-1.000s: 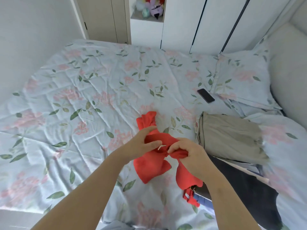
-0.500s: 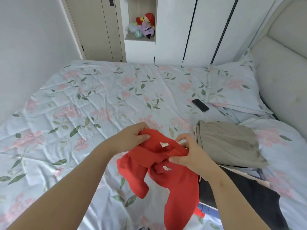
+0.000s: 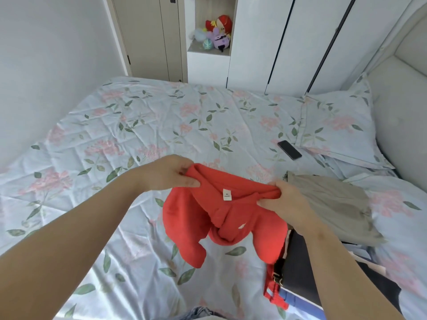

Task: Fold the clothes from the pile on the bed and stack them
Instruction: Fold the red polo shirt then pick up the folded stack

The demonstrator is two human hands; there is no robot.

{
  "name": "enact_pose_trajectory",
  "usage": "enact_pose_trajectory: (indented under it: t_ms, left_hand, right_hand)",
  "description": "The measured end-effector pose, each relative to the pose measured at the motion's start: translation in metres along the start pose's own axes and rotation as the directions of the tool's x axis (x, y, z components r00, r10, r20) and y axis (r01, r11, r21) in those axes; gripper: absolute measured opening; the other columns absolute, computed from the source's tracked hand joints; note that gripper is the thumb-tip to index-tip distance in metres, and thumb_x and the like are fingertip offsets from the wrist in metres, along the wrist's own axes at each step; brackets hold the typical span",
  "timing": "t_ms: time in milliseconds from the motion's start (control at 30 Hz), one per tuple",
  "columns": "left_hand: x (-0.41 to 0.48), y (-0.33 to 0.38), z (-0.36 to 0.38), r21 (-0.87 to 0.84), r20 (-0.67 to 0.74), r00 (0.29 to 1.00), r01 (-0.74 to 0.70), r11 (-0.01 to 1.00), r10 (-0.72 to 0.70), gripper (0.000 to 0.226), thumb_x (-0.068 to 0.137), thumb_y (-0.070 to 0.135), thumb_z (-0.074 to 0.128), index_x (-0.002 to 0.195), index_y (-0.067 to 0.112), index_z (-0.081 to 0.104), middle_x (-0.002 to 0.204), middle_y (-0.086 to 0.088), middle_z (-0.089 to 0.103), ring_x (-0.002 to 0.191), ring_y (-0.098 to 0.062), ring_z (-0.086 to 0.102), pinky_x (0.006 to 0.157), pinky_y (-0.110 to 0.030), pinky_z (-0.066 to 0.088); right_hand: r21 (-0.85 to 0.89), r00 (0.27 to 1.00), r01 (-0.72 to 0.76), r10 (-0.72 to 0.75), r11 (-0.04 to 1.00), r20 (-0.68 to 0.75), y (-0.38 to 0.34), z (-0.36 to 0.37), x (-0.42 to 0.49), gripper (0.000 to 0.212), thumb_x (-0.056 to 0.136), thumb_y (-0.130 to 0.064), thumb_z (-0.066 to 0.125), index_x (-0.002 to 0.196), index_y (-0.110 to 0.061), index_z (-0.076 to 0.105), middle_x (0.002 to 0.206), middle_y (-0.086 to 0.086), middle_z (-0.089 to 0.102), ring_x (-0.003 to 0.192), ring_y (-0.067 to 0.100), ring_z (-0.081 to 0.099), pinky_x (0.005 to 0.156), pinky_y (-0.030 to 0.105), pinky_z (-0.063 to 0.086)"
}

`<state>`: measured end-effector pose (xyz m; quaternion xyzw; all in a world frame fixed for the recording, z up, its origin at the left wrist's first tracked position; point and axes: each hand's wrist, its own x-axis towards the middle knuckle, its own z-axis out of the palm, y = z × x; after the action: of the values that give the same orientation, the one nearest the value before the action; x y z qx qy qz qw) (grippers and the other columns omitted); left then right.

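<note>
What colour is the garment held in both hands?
Red; the garment shows best in the head view.

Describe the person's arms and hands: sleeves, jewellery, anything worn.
Both are bare. The left arm and right arm show no sleeve up to the frame edge. The left hand and right hand carry no glove, ring, watch or bracelet that I can see. No tattoos or markings show.

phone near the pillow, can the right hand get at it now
Probably, once it lets go: the right hand grips the red garment, but the phone lies uncovered on the bed beyond.
</note>
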<state>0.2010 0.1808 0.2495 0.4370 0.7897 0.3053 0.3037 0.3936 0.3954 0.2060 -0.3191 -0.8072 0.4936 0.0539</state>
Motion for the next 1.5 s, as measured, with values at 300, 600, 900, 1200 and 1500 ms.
enact_pose_trajectory:
  t_ms: [300,600,900,1200,1500]
  left_hand:
    - [0.009,0.028,-0.061,-0.122,-0.421,0.901,-0.166,0.978,0.101,0.004,0.091,0.024,0.061,0.088,0.027,0.062,0.066,0.019,0.061,0.061,0.004,0.056,0.057,-0.009,0.045]
    - [-0.026,0.099,-0.169,0.001,-0.685,0.701,-0.271,0.963,0.198,0.019,0.059,0.040,0.077,0.067,0.026,0.067,0.047,0.018,0.050,0.045,0.003,0.047,0.044,-0.009,0.038]
    - [-0.040,0.102,-0.183,0.071,-0.591,0.777,-0.220,0.973,0.218,0.013,0.071,0.013,0.079,0.070,0.013,0.066,0.051,0.013,0.041,0.047,-0.002,0.038,0.046,-0.012,0.033]
    - [-0.034,0.041,-0.161,-0.012,-0.247,0.969,-0.013,1.000,0.010,0.009,0.071,0.014,0.080,0.071,0.019,0.073,0.063,0.002,0.058,0.060,-0.011,0.052,0.062,-0.026,0.043]
    - [-0.036,-0.007,-0.139,-0.171,-0.395,0.918,-0.102,0.980,0.026,0.024,0.094,0.023,0.054,0.073,0.012,0.053,0.063,0.006,0.049,0.057,-0.006,0.044,0.055,-0.016,0.038]
  right_hand:
    - [0.216,0.943,0.301,-0.257,0.929,-0.210,-0.084,-0.037,0.026,0.010,0.084,-0.011,0.069,0.091,-0.010,0.061,0.095,0.017,0.066,0.082,0.017,0.062,0.079,0.038,0.054]
    - [0.058,0.740,0.646,-0.604,0.761,-0.296,-0.212,-0.091,0.015,0.017,0.082,-0.018,0.073,0.078,-0.034,0.066,0.081,0.005,0.071,0.072,0.014,0.064,0.071,0.036,0.056]
    - [0.174,0.831,0.556,-0.541,0.813,-0.128,-0.212,-0.087,0.015,0.011,0.080,-0.011,0.072,0.081,-0.022,0.071,0.075,-0.004,0.073,0.067,0.005,0.067,0.057,0.017,0.053]
    - [0.086,0.940,0.339,-0.342,0.937,0.013,-0.168,-0.054,0.025,0.006,0.081,-0.014,0.072,0.085,-0.018,0.071,0.083,0.014,0.071,0.065,0.015,0.067,0.057,0.021,0.053]
    - [-0.037,0.953,0.278,-0.280,0.960,-0.118,-0.144,-0.005,0.020,0.007,0.088,-0.026,0.065,0.085,-0.020,0.062,0.078,0.012,0.067,0.063,0.012,0.060,0.063,0.028,0.048]
